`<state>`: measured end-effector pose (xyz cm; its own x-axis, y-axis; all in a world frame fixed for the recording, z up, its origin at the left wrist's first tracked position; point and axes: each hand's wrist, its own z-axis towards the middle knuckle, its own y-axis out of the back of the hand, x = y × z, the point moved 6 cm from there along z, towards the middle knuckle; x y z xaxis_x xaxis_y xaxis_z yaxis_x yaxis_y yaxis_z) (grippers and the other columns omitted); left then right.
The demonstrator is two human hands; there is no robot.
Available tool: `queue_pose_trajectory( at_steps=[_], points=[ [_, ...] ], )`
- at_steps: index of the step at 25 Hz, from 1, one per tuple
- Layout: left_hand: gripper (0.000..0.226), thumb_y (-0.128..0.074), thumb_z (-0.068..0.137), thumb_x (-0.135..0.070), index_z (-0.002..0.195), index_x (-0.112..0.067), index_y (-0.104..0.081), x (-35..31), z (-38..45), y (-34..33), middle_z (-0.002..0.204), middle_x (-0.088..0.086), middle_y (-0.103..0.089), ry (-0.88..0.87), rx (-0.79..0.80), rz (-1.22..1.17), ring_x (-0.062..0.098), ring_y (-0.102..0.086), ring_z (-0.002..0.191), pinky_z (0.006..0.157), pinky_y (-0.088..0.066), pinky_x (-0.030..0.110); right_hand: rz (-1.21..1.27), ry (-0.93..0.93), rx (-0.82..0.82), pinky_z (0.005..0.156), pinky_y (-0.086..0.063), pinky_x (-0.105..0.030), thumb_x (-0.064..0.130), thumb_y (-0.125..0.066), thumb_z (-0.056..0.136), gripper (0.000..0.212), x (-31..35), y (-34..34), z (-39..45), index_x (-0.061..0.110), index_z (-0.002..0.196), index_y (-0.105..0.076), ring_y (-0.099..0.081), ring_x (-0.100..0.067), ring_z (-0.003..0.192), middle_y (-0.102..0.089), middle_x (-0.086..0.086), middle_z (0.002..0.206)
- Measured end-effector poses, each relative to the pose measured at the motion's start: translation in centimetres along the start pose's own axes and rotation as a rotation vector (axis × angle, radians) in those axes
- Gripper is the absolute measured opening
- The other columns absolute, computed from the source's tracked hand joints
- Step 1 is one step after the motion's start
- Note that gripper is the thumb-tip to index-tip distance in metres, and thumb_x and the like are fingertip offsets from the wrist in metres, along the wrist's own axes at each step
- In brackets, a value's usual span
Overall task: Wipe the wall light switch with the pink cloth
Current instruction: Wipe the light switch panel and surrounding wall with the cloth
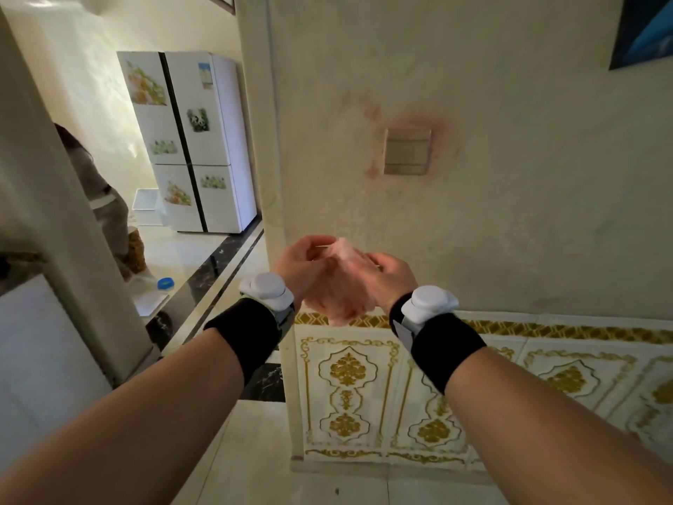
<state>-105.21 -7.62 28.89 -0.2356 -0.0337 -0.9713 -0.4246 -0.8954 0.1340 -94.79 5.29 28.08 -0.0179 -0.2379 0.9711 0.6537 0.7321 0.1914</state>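
A grey-beige wall light switch [407, 151] sits on the cream wall straight ahead, ringed by reddish smudges. Below it, well short of the wall plate, both my hands hold a bunched pink cloth [340, 286] between them. My left hand [304, 266] grips the cloth's upper left part. My right hand [388, 277] grips it from the right, and the cloth hangs down between my wrists. Black wristbands with white sensors sit on both forearms.
The wall corner [273, 213] runs down just left of my hands. Beyond it a hallway leads to a white fridge [196, 140]. A person [102, 198] stands at the left by a pillar. Gold-patterned tiles [510, 377] cover the lower wall. A dark picture [644, 27] hangs top right.
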Motion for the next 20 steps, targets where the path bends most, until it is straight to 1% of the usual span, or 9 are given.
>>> queue_pose_trajectory(
  at_steps=[2,4,6,8,9,11,14,18,20],
  points=[
    [0.035,-0.063,0.086,0.009,0.108,-0.018,-0.068,-0.5,2.3,-1.6,0.106,0.010,-0.072,-0.050,0.073,-0.011,0.024,-0.067,0.100,0.100,-0.053,0.043,-0.051,0.047,-0.013,0.064,-0.046,-0.022,0.032,-0.073,0.087,0.020,-0.2,0.4,2.4,0.015,0.095,-0.072,-0.062,-0.014,0.076,-0.069,0.002,0.081],
    [0.036,-0.061,0.086,0.013,0.108,-0.016,-0.065,-1.0,4.7,-3.3,0.097,0.006,-0.069,-0.088,0.121,-0.024,0.015,-0.065,0.090,0.093,-0.052,0.036,-0.079,0.084,-0.050,0.067,-0.045,-0.028,0.026,-0.070,0.089,0.012,-0.3,1.2,4.8,0.015,0.086,-0.068,-0.058,-0.017,0.074,-0.067,-0.002,0.078],
    [0.031,-0.062,0.089,0.008,0.109,-0.016,-0.064,-1.7,6.6,-4.8,0.092,-0.001,-0.068,-0.124,0.138,0.021,0.004,-0.065,0.082,0.087,-0.051,0.026,-0.109,0.131,-0.114,0.060,-0.038,-0.031,0.025,-0.067,0.090,0.024,0.1,2.3,7.1,0.015,0.071,-0.056,-0.047,-0.018,0.065,-0.053,0.001,0.063],
    [0.022,-0.066,0.091,-0.006,0.109,-0.019,-0.067,-2.2,9.3,-5.9,0.096,-0.002,-0.070,-0.155,0.100,0.110,0.008,-0.065,0.088,0.089,-0.051,0.025,-0.097,0.184,-0.168,0.059,-0.031,-0.033,0.024,-0.063,0.090,0.034,0.7,3.3,10.1,0.010,0.066,-0.045,-0.038,-0.020,0.063,-0.040,0.001,0.057],
    [0.018,-0.068,0.092,-0.012,0.108,-0.019,-0.068,-2.5,10.6,-6.4,0.097,-0.001,-0.071,-0.166,0.085,0.141,0.011,-0.065,0.090,0.089,-0.052,0.026,-0.079,0.192,-0.181,0.059,-0.031,-0.034,0.023,-0.061,0.090,0.034,0.9,3.6,11.6,0.005,0.068,-0.044,-0.037,-0.020,0.063,-0.039,0.000,0.058],
    [0.012,-0.069,0.092,-0.015,0.103,-0.018,-0.070,-3.0,12.5,-7.0,0.091,-0.002,-0.071,-0.171,0.062,0.126,0.011,-0.065,0.084,0.082,-0.052,0.023,-0.052,0.188,-0.185,0.061,-0.035,-0.034,0.025,-0.063,0.090,0.031,1.2,3.9,13.9,0.002,0.076,-0.049,-0.043,-0.021,0.064,-0.048,-0.002,0.064],
    [0.015,-0.069,0.090,-0.009,0.087,-0.023,-0.068,-4.1,14.9,-8.4,0.078,-0.007,-0.068,-0.176,0.012,0.057,-0.001,-0.061,0.067,0.070,-0.050,0.013,0.009,0.180,-0.121,0.076,-0.050,-0.035,0.029,-0.071,0.087,0.017,1.2,4.1,16.7,0.018,0.094,-0.061,-0.062,-0.020,0.081,-0.065,0.004,0.083],
    [0.021,-0.071,0.088,-0.010,0.081,-0.029,-0.071,-5.2,17.5,-9.9,0.079,-0.007,-0.071,-0.217,0.045,0.010,0.004,-0.063,0.075,0.074,-0.051,0.021,0.041,0.241,-0.093,0.089,-0.055,-0.038,0.025,-0.069,0.090,0.013,1.7,4.5,19.2,0.021,0.103,-0.068,-0.069,-0.017,0.091,-0.073,0.003,0.095],
    [0.024,-0.071,0.089,-0.008,0.080,-0.031,-0.071,-6.2,19.1,-10.6,0.078,-0.011,-0.070,-0.291,0.080,-0.002,0.001,-0.064,0.075,0.074,-0.050,0.020,0.044,0.332,-0.167,0.083,-0.056,-0.035,0.027,-0.065,0.088,0.013,2.4,5.0,20.5,0.021,0.099,-0.069,-0.068,-0.010,0.085,-0.073,0.008,0.089]
  ],
)
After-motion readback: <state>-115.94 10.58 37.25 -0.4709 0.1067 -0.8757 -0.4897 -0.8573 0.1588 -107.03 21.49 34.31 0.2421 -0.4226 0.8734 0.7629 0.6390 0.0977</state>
